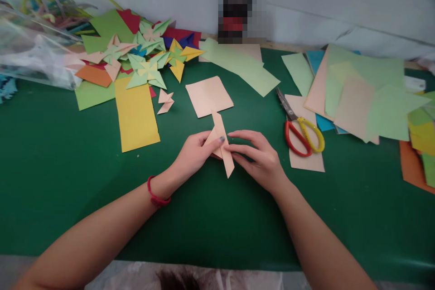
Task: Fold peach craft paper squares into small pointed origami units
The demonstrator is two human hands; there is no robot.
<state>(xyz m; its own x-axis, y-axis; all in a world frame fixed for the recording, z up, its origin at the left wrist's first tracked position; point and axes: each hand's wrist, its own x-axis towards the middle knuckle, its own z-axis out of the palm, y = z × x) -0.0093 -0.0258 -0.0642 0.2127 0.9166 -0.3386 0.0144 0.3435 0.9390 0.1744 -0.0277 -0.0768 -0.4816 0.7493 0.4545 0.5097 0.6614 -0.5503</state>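
Between my hands, above the green tabletop, is a folded pink paper piece (222,142) with a long slanted strip on its right side. My left hand (200,147) is closed on it, thumb on top and the other fingers hidden beneath. On the strip's right edge rest the fingertips of my right hand (258,156), its fingers stretched and slightly apart. Just beyond lies a stack of square pink paper (209,96). A small folded pink piece (166,101) lies to the left of that stack, beside a yellow sheet (136,115).
Several folded paper stars (147,70) pile up at the back left, near a clear plastic bag (34,50). Scissors (299,127) with red and yellow handles lie on a pink sheet (306,163) at right. Loose green and pink sheets (387,90) spread behind them on the green table (190,226).
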